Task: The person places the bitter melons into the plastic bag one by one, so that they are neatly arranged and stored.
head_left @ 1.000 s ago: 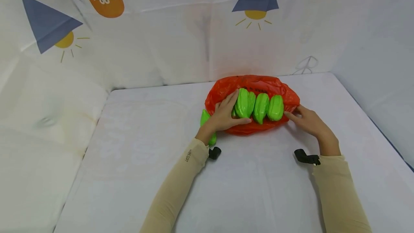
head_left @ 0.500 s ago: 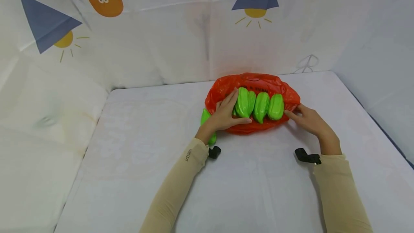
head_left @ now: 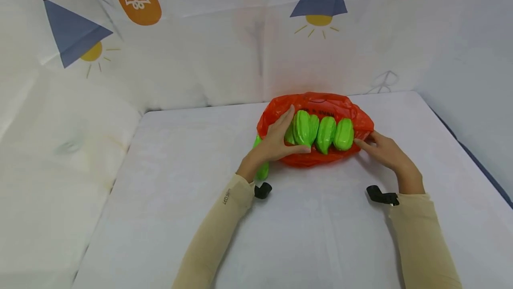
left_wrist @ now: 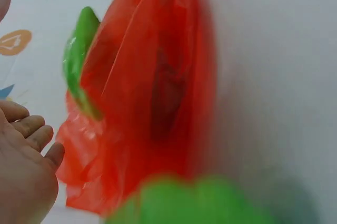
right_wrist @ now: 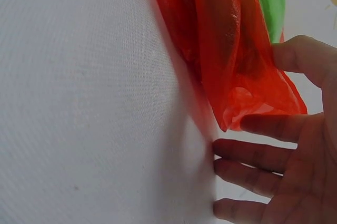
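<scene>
An open red plastic bag (head_left: 310, 160) lies near the back of the table, with several glossy green ribbed fruits (head_left: 344, 134) in a row in its mouth. They look like star fruit. My left hand (head_left: 275, 140) is at the left end of the row, thumb spread from straight fingers beside the leftmost fruits. Its fingers stand apart from the bag in the left wrist view. My right hand (head_left: 382, 150) pinches the bag's right edge between thumb and index finger (right_wrist: 274, 125); the other fingers extend toward the table. Another green fruit (head_left: 262, 171) lies outside the bag, partly hidden under my left wrist.
The white table (head_left: 192, 191) meets a cloth backdrop (head_left: 192, 66) printed with lamps close behind the bag. A pale wall (head_left: 473, 84) stands at the right. Black wrist-camera mounts (head_left: 380, 195) jut inward from both sleeves.
My left hand has drawn slightly left and its thumb and fingers have spread, showing more of the leftmost fruits. The right hand stays at the bag's edge. The head view has shifted slightly.
</scene>
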### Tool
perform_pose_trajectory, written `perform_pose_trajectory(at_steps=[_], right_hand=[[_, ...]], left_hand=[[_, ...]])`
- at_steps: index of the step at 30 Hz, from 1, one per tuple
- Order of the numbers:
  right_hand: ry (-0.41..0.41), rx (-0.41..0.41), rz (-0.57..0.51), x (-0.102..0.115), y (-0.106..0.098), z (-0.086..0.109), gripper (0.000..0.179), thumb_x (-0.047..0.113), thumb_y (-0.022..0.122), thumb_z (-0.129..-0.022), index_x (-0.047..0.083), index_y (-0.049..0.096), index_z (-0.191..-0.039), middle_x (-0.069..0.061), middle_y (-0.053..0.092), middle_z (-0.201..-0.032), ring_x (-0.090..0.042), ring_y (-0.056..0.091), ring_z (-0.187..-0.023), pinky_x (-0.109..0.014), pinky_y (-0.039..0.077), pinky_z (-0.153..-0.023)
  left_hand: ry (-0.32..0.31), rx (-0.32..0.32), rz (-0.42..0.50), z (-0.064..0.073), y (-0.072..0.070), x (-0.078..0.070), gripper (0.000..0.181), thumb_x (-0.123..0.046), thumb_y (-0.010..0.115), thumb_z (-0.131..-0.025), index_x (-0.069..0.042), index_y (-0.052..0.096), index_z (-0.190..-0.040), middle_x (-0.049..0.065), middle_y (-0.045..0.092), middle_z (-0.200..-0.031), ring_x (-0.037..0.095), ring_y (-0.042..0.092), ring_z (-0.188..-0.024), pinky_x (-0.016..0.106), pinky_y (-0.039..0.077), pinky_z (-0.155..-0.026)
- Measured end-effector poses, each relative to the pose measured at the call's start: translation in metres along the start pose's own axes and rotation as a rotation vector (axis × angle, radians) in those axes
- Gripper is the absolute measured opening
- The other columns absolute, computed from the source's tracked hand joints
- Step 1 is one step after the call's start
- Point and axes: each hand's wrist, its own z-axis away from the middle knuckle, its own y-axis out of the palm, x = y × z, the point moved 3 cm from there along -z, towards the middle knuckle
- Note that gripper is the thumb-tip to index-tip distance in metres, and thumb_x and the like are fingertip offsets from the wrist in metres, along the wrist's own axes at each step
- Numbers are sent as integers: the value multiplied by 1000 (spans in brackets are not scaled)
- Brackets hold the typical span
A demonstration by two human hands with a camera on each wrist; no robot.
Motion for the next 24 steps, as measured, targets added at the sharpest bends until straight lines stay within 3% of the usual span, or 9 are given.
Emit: perform_pose_trajectory(at_steps=[7, 10, 15, 24], right_hand=[[-20, -24, 37, 4, -2, -3, 73, 52, 41, -101, -7, 33, -144, -37, 41, -141, -54, 37, -129, -69, 31, -105], [-4, -13, 37, 2, -2, -3, 76, 53, 40, -101, -6, 31, -146, -37, 39, -143, -54, 34, -131, -70, 30, -105], [35, 12, 18, -3, -1, 1, 82, 56, 38, -100, -6, 22, -151, -38, 32, -147, -56, 29, -134, -72, 27, -105], [33, 9, 12, -2, 4, -2, 83, 57, 39, -100, -5, 22, -152, -37, 33, -147, -55, 29, -135, -72, 26, -106]], left_hand=[[-5, 9, -25, 37, -22, 20, 117, -49, 80, -77, -23, -1, -159, -12, 1, -165, 16, 4, -153, 57, 11, -121], [-16, 27, -29, 47, -29, 30, 117, -50, 80, -77, -23, 1, -159, -12, 2, -165, 17, 5, -153, 58, 11, -121], [-48, 66, -19, 51, -33, 38, 114, -52, 78, -76, -23, 5, -159, -13, 4, -165, 18, 5, -153, 57, 8, -122], [-79, 156, -31, 53, -28, 45, 118, -50, 81, -74, -21, 4, -159, -10, 4, -166, 18, 4, -153, 55, 6, -122]])
